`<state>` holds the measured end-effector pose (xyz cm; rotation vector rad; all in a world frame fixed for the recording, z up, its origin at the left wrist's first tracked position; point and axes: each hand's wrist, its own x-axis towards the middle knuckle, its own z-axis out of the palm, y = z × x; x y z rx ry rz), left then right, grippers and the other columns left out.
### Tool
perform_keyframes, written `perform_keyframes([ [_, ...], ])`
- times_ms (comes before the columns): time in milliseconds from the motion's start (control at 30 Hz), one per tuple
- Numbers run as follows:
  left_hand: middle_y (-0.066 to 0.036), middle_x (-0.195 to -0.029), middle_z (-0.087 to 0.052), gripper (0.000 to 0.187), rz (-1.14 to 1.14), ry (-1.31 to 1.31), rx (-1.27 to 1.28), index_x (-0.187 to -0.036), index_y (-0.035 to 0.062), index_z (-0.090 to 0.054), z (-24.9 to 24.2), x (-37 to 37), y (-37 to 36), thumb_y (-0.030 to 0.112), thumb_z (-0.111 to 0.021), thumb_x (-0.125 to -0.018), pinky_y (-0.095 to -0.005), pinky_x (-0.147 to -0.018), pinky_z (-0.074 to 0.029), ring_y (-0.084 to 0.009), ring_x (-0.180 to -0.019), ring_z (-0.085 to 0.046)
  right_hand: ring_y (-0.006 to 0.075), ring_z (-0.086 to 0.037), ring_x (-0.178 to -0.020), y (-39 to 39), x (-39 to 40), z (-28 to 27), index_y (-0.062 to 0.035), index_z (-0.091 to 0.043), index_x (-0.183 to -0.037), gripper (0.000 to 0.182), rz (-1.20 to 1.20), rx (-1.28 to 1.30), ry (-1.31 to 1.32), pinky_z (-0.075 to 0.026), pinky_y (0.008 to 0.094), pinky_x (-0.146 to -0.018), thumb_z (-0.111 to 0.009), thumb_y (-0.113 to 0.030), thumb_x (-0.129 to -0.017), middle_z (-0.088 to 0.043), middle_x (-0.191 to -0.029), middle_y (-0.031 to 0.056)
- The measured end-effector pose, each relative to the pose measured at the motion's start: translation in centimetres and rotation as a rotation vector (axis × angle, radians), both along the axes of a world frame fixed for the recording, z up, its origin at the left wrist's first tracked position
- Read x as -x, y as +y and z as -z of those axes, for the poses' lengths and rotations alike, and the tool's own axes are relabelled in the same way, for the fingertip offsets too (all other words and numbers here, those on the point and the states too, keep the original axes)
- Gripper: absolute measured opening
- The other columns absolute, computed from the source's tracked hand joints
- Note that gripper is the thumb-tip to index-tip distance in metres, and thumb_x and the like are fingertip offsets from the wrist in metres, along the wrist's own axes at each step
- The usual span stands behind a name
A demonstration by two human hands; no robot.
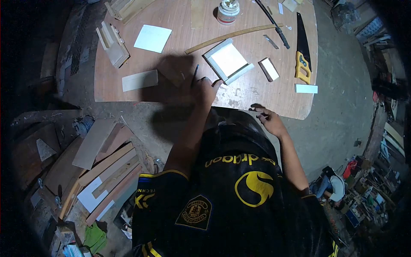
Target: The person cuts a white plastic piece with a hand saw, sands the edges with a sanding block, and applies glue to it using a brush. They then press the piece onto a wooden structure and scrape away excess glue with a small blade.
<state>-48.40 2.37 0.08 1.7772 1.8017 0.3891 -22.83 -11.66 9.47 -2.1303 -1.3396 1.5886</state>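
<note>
My left hand point(204, 91) is at the table's near side with its fingers curled around a dark pencil point(196, 73), which points up and away. Its thumb reaches to the near-left corner of a shallow wooden frame point(236, 77) with a bright white panel point(229, 59) inside. Off to the right, my right hand point(272, 122) hovers by the near table edge, fingers loosely apart and holding nothing. A small wooden block point(269, 70) with a pale top lies right of the frame. Left of my left hand rests a flat pale strip point(140, 80).
The wooden table point(257, 96) carries a yellow-handled saw point(303, 67), a jar point(228, 12), a curved wood strip point(233, 37), a dark rod point(276, 25), a white square point(153, 38) and a wooden assembly point(112, 44). Stacked boards point(105, 171) lie on the floor at left.
</note>
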Motion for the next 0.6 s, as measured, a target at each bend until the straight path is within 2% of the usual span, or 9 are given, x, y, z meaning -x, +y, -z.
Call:
perform_keyframes([
  [100,-0.017,-0.070,-0.065,0.049,-0.015,0.021,0.007,-0.071,0.0033,-0.066,-0.2,0.0,0.0,0.051,-0.076,-0.071,-0.0409,-0.064,-0.051,-0.0335,-0.068,-0.065,0.0201,-0.058,-0.111,0.1,-0.1,0.2,-0.0039,-0.059,-0.122,0.033,0.006,-0.009,0.019,-0.045,0.0321,-0.096,-0.054,-0.001,-0.090,-0.059,-0.128,0.0069],
  [233,-0.017,-0.070,-0.065,0.049,-0.020,0.009,0.038,-0.072,0.0033,-0.066,0.6,0.0,0.0,0.051,-0.076,-0.071,-0.0407,-0.065,-0.050,-0.0334,-0.069,-0.064,0.0204,-0.057,-0.112,0.5,-0.1,-0.5,-0.0031,-0.059,-0.122,0.033,-0.009,0.009,-0.007,-0.045,0.0320,-0.097,-0.055,-0.001,-0.089,-0.059,-0.128,0.0071],
  [300,-0.017,-0.069,-0.065,0.048,-0.009,0.025,0.018,-0.071,0.0032,-0.065,0.6,0.1,-0.1,0.050,-0.075,-0.071,-0.0410,-0.065,-0.050,-0.0335,-0.068,-0.064,0.0312,-0.065,-0.100,0.1,-0.5,0.5,-0.0078,-0.062,-0.120,0.035,-0.011,-0.130,0.011,-0.049,0.0354,-0.089,-0.059,-0.016,-0.086,-0.063,-0.116,0.0196],
  [433,-0.019,-0.065,-0.062,0.049,-0.007,-0.002,-0.106,-0.069,0.0021,-0.060,0.0,0.1,-0.3,0.047,-0.079,-0.070,-0.0408,-0.058,-0.048,-0.0339,-0.060,-0.061,0.0314,-0.064,-0.103,0.1,-0.7,0.8,-0.0078,-0.063,-0.119,0.034,-0.028,-0.198,0.027,-0.049,0.0350,-0.091,-0.059,-0.017,-0.087,-0.063,-0.118,0.0184],
  [600,-0.018,-0.065,-0.062,0.049,0.017,-0.008,-0.067,-0.069,0.0025,-0.060,-0.2,0.1,-0.2,0.048,-0.078,-0.070,-0.0407,-0.058,-0.048,-0.0342,-0.060,-0.061,0.0305,-0.065,-0.101,0.9,-0.1,-1.2,-0.0099,-0.063,-0.120,0.034,-0.011,-0.045,-0.041,-0.049,0.0349,-0.091,-0.060,-0.018,-0.087,-0.062,-0.119,0.0184],
])
